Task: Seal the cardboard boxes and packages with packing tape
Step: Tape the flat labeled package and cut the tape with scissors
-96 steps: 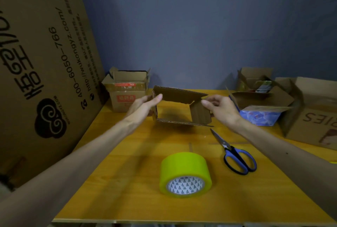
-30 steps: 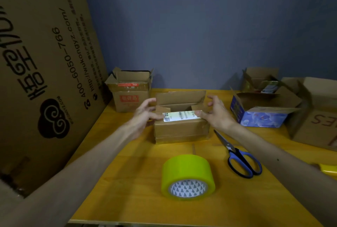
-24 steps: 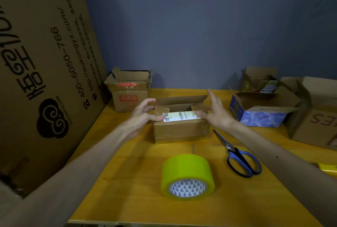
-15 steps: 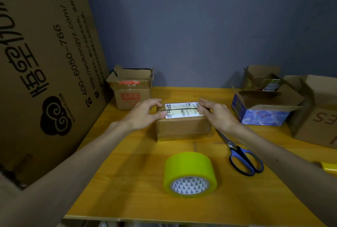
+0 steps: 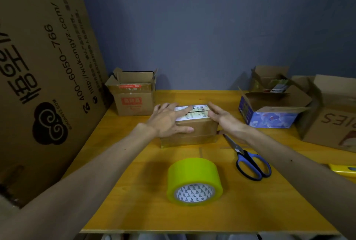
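Small box (image 5: pixel 192 130) under both hands, flaps folded shut. Left hand (image 5: pixel 167 120) flat, open, pressing top; right hand (image 5: pixel 221 118) open against right end. Seam runs left-right. Tape roll (image 5: pixel 194 181) nearer body, between forearms.

The left part of the box's white label (image 5: pixel 196 112) is covered by the left hand (image 5: pixel 167 121), and its print is way too small to be read. The yellow thing (image 5: pixel 343 168) at the right edge is cut off, so it can't be identified. The big cardboard sheet (image 5: pixel 44 62) is cropped by the frame too.
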